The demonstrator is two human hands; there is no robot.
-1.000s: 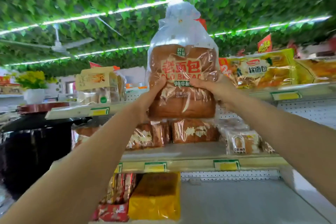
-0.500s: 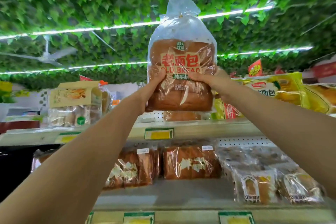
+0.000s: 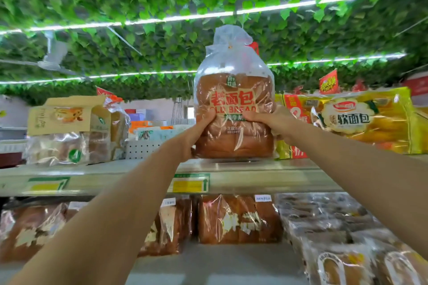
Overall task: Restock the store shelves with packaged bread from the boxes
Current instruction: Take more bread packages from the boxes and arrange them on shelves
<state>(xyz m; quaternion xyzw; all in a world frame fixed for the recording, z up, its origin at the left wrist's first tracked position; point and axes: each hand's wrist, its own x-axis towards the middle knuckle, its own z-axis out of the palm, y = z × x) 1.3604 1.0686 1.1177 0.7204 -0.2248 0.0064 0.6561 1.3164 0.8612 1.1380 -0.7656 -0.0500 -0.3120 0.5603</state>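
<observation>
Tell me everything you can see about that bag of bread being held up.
The bread loaf is brown, sealed in clear crinkly plastic tied into a tuft on top, with red Chinese characters and "OLD BREAD" printed in front. It stands upright on the top shelf, gripped by the left hand and right hand, beside a yellow bread pack.

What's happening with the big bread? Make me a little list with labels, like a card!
Held thing: tall brown loaf in a clear plastic bag with red lettering
Left hand: grips the loaf's left side
Right hand: grips the loaf's right side
Loaf pose: upright, its base at the top metal shelf
Left neighbour: sliced bread with a tan cardboard sleeve
Right neighbour: long yellow bread packet
Shelf below: more bagged brown loaves
</observation>
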